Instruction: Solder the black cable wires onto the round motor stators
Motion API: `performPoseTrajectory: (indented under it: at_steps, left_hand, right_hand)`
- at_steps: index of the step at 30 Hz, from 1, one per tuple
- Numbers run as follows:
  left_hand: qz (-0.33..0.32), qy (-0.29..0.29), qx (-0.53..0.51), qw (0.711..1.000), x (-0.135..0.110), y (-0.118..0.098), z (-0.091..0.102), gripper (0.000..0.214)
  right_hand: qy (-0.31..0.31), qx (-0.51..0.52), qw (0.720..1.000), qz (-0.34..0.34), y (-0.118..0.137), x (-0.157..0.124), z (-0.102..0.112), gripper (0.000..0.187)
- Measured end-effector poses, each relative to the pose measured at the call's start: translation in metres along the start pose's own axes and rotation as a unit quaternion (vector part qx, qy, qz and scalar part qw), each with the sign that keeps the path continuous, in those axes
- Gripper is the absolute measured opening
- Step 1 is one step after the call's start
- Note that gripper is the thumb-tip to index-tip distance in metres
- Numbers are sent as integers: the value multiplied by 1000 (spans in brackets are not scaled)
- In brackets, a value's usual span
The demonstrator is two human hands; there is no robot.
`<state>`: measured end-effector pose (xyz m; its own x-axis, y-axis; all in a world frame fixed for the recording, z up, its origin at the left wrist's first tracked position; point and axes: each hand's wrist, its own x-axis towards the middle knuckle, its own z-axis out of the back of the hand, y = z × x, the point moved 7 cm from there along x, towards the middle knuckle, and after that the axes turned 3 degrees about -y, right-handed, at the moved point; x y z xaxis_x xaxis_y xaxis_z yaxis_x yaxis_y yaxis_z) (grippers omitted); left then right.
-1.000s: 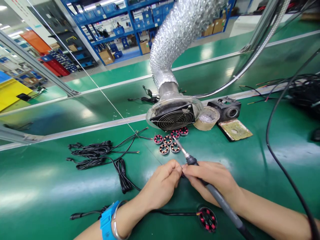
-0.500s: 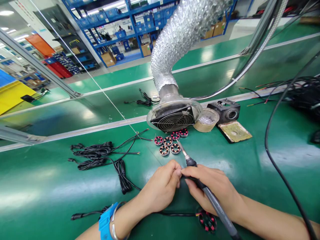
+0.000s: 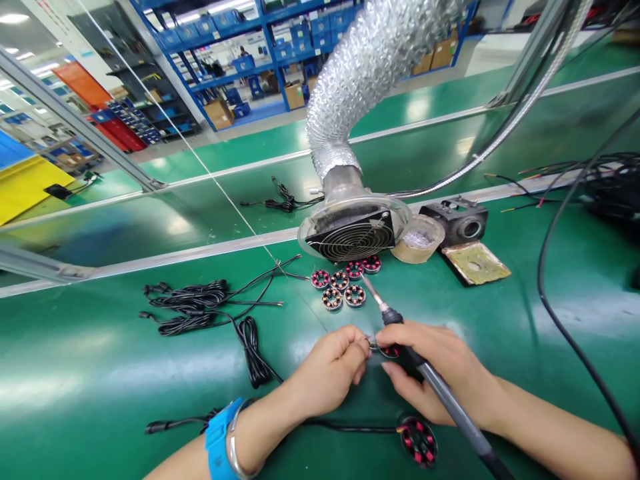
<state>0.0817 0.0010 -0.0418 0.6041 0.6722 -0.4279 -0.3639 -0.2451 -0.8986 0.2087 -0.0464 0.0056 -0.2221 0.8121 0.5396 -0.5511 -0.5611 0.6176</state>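
My right hand [image 3: 445,367] is wrapped round a soldering iron [image 3: 435,380], its metal tip pointing up-left toward a cluster of small ring-shaped motor stators [image 3: 355,296]. Thumb and finger of my left hand [image 3: 333,363] are pinched together on a cable, whose thin end barely shows at the fingertips. Partly hidden under my right fingers is another stator [image 3: 389,351] with red windings, close to that end. Below my hands lies a red-wound stator [image 3: 419,441] joined to a black cable [image 3: 355,428].
Coiled black cables [image 3: 193,303] lie at left. A fume extractor [image 3: 355,233] on a silver duct hangs over the stators. Behind, to its right, are a tub [image 3: 419,240], a soldering iron stand [image 3: 463,220] and a sponge tray [image 3: 475,263]. A black cord [image 3: 560,313] hangs at right.
My hands have parted slightly, and a stator now shows between them. The soldering iron has shifted a little right; the whole view has also shifted slightly.
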Motion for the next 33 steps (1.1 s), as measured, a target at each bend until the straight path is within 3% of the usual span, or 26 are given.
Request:
performPoseTrajectory:
  at_steps: [10, 15, 19, 27, 33]
  left_hand:
    - [-2, -13, 5, 1000, 0, 1, 3, 26]
    - [0, -23, -13, 1000, 2, 2, 4, 25]
    - [9, -37, -22, 999, 2, 2, 5, 26]
    - [-25, -66, 21, 997, 1, -2, 7, 26]
    - [-30, -71, 72, 994, 0, -1, 8, 29]
  right_hand:
    - [21, -10, 999, 23, -4, -7, -6, 36]
    - [-43, 33, 997, -63, -12, 0, -3, 32]
    - [-50, 40, 993, -95, -15, 4, -3, 29]
    - [-41, 58, 994, -78, -14, 5, -4, 37]
    - [-76, 52, 994, -59, -10, 6, 16, 36]
